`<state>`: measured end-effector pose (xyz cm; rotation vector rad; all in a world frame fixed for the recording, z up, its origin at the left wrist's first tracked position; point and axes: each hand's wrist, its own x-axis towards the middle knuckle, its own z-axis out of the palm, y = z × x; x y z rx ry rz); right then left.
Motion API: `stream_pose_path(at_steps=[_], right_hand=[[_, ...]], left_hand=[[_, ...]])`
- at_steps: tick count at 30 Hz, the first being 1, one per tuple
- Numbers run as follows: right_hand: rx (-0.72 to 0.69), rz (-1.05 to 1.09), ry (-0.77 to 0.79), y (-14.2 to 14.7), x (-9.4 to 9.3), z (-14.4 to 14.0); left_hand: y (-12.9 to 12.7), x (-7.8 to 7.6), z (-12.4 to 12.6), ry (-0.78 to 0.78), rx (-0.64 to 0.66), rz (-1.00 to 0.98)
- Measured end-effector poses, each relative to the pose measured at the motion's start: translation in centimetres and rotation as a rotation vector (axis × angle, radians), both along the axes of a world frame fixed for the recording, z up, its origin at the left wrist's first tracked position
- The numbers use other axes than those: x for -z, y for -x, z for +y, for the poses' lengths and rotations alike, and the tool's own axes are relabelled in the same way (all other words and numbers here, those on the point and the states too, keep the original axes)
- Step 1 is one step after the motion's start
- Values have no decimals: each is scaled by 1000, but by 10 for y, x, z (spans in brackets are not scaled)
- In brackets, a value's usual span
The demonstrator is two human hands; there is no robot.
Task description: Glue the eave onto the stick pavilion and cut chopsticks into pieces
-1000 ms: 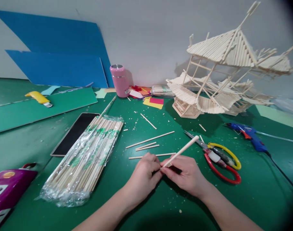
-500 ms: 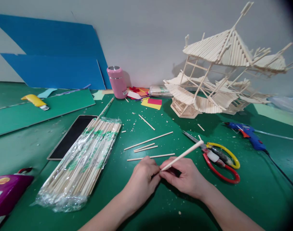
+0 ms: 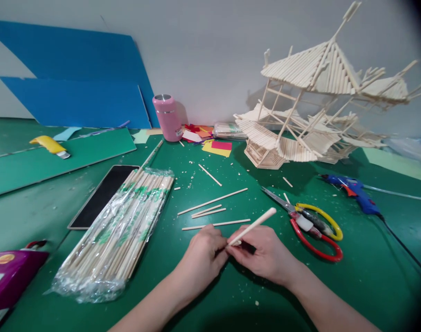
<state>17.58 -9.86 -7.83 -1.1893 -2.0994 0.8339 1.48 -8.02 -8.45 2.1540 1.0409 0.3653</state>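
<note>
Both my hands meet low in the middle of the green table, pinching the near end of one pale wooden stick (image 3: pixel 254 225). My left hand (image 3: pixel 203 256) grips it from the left and my right hand (image 3: pixel 266 255) from the right. The stick slants up and to the right, its free end above the table. Several thin loose sticks (image 3: pixel 213 213) lie just beyond my fingers. Red and yellow scissors (image 3: pixel 309 222) rest right of my right hand.
A plastic-wrapped bundle of sticks (image 3: pixel 122 230) lies left, beside a dark phone (image 3: pixel 102 196). A stick-built pagoda model (image 3: pixel 310 106) stands back right, a blue glue gun (image 3: pixel 354 193) before it. A pink cup (image 3: pixel 167 117), blue boards (image 3: pixel 75 78), a yellow knife (image 3: pixel 51 146) and a purple box (image 3: pixel 8 276) surround.
The stick's free end has dipped lower and swung slightly left between my fingers. My hands stayed close together in nearly the same spot. The view shifted a little.
</note>
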Motion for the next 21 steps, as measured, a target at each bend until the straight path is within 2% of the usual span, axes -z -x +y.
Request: stream_pose_path(at_steps=[12, 21], right_hand=[[36, 26, 29, 1, -2, 0], [74, 169, 48, 1, -9, 6]], left_hand=[[0, -7, 3, 110, -30, -130], [-1, -14, 8, 157, -19, -68]])
